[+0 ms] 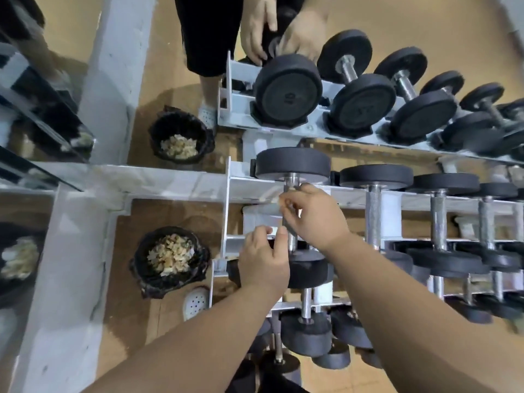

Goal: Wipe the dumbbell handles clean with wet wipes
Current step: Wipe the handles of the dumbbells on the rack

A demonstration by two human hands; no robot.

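The leftmost dumbbell on the top rack tier lies pointing away from me, with its far head point(293, 163), steel handle point(292, 183) and near head point(310, 269) all black and chrome. My right hand point(316, 217) is curled round the middle of the handle and pinches a small whitish wet wipe point(283, 200) against it. My left hand point(263, 258) grips the left side of the near head, thumb up beside the handle. Most of the handle is hidden under my right hand.
More dumbbells point(374, 205) fill the white rack point(231, 182) to the right, and a lower tier point(306, 327) sits below. A black-bagged bin point(170, 258) of crumpled wipes stands on the floor at left. A mirror point(289, 89) behind the rack repeats the scene.
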